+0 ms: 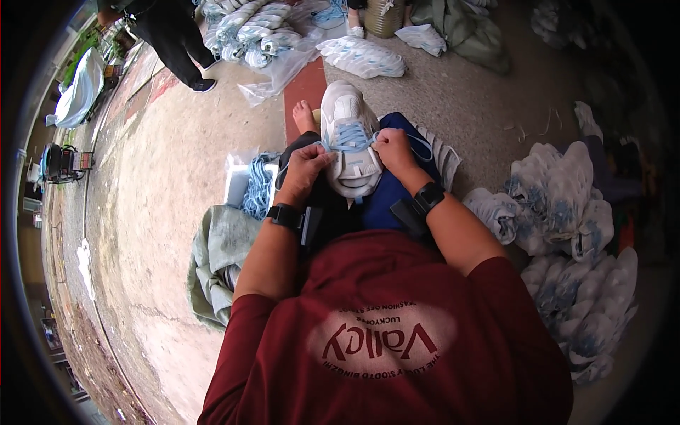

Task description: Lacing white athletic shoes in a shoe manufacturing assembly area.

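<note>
A white sneaker [346, 104] rests on my lap, its toe pointing away from me. Light blue shoelace [351, 137] runs in crossing rows over its tongue. At the shoe's left side, my left hand [307, 168] pinches one end of the lace between thumb and fingers. My right hand [394, 149] is closed on the lace at the right side of the shoe, and a loop of it hangs to the right of that hand. Both hands are level with the upper eyelets.
Left of my legs, a white box holds a bundle of blue laces [260, 185], beside a grey-green sack [225, 248]. Stacked white shoes [556, 191] lie to my right. More shoes [251, 32] are piled ahead, near a standing person [170, 39]. A parked scooter [64, 163] is far left.
</note>
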Demonstrator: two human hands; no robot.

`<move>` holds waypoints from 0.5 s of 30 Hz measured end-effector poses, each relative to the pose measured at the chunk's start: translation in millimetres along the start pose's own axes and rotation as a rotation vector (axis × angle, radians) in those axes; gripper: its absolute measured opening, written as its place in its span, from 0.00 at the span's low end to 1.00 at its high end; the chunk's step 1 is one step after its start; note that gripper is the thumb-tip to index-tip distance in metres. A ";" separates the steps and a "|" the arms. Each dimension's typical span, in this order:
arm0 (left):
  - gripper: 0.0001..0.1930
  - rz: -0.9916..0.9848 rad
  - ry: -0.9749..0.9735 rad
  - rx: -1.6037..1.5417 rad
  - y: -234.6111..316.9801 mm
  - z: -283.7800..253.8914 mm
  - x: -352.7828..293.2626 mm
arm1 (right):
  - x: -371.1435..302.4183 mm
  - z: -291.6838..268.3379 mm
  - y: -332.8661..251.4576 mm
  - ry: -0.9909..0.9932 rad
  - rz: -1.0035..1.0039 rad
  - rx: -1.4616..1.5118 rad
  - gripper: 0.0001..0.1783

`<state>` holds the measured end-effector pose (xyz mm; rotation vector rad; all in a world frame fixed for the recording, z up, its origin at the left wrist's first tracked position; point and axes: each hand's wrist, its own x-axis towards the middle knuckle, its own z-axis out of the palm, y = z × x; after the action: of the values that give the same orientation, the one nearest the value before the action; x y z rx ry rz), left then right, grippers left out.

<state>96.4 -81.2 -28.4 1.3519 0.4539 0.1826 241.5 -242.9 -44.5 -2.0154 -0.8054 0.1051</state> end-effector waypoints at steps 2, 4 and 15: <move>0.09 -0.014 0.014 0.004 1.6 1.1 -2.8 | -4.6 0.3 -4.5 0.053 0.059 0.058 0.05; 0.09 0.018 0.023 0.025 0.8 0.9 -4.8 | -12.5 3.4 -10.6 0.071 0.022 -0.002 0.05; 0.08 0.169 0.169 0.105 -15.0 11.9 3.7 | -31.2 6.6 -15.6 0.082 -0.165 -0.303 0.04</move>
<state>102.8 -93.8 -41.9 1.4853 0.4963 0.4198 206.8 -250.6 -43.1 -2.2078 -0.9778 -0.2045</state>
